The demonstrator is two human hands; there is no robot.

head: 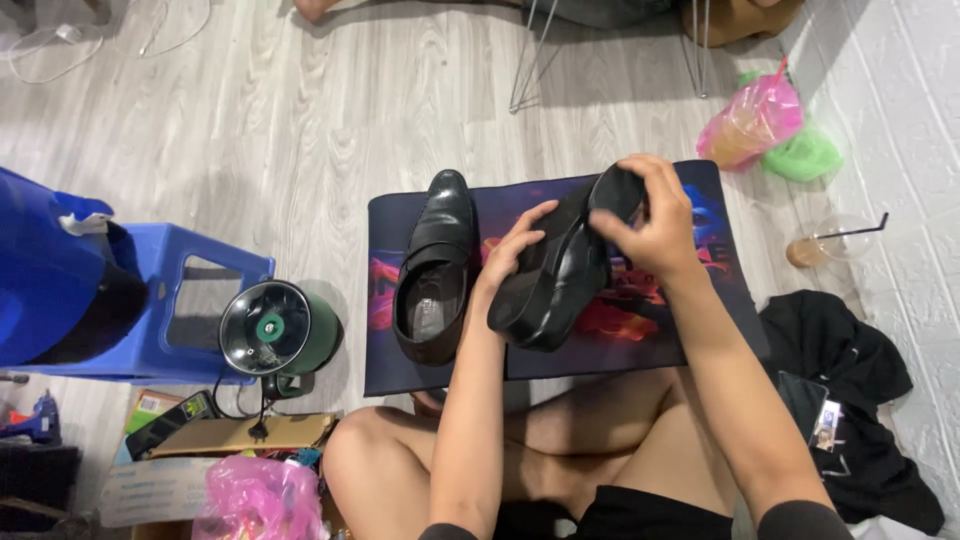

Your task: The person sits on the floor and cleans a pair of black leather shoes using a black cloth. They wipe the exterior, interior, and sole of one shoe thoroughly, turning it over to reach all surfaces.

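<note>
I hold a black leather shoe (555,275) tilted above a dark printed mat (600,345) on the floor. My left hand (512,248) grips the shoe's side near its middle. At the shoe's far end, my right hand (650,215) closes over the heel. A second black shoe (435,265) lies upright on the mat to the left, with its opening facing me. My bare knees are just below the mat.
A small green fan (275,330) stands left of the mat beside a blue plastic stool (165,300). Pink and green plastic bags (765,125) and a plastic cup with a straw (825,245) sit far right. Black clothing (850,400) lies at right, boxes at lower left.
</note>
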